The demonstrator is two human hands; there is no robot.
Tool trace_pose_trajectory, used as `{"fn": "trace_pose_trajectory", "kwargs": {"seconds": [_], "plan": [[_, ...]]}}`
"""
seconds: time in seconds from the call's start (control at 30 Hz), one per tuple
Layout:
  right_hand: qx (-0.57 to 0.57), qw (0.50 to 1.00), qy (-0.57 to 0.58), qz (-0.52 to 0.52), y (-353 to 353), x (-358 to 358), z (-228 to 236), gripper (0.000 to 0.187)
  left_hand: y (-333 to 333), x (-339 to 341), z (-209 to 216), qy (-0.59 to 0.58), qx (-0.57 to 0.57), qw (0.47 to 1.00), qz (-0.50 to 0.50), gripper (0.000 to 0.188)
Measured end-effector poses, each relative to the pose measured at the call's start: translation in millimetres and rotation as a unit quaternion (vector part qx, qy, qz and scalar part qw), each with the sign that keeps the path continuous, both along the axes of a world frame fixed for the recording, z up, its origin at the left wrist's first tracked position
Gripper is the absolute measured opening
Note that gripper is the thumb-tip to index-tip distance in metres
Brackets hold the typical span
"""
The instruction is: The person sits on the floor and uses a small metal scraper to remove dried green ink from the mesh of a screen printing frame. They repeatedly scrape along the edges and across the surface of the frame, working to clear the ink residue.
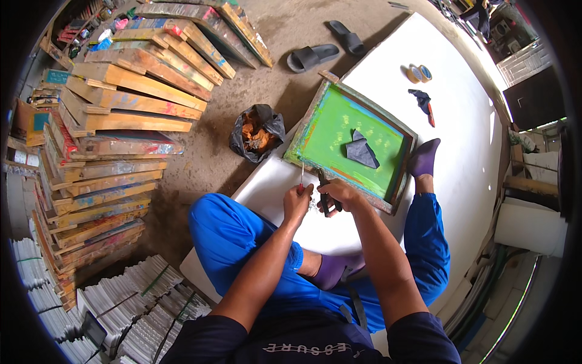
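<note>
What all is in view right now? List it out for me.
screen-printing frame: one, green mesh, wood edge, on white board
dark cloth: one, on the mesh
tape rolls: two, far end of board
dark rag: one, beside the tape
slippers: two, black, on floor
black bag: one, left of frame
stacked wooden frames: many, paint-stained, left
white bundles: many, lower left
left hand: holds thin red-handled tool at frame edge
right hand: holds dark pliers-like tool
</note>
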State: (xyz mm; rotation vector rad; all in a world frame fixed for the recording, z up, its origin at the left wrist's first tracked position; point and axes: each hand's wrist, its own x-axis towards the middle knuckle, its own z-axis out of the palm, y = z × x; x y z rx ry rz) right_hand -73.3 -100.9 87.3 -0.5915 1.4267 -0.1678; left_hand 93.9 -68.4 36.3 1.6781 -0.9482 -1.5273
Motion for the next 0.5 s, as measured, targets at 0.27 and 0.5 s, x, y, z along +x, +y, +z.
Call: {"fn": "trace_pose_trajectory", "kwargs": {"seconds": [0.27,0.5], "plan": [[0.029,0.998,0.032,-0.05,-1.1,7.3,5.1,0.026,-0.3,-0.2,-12.5,-0.032,-0.034,0.999,-0.022,0.039],[0.012,0.993,0.008,-0.118,13.8,10.0,0.2,0.028,-2.8,-2.3,6.9,-0.03,-0.008,0.999,-0.016,0.043]]}}
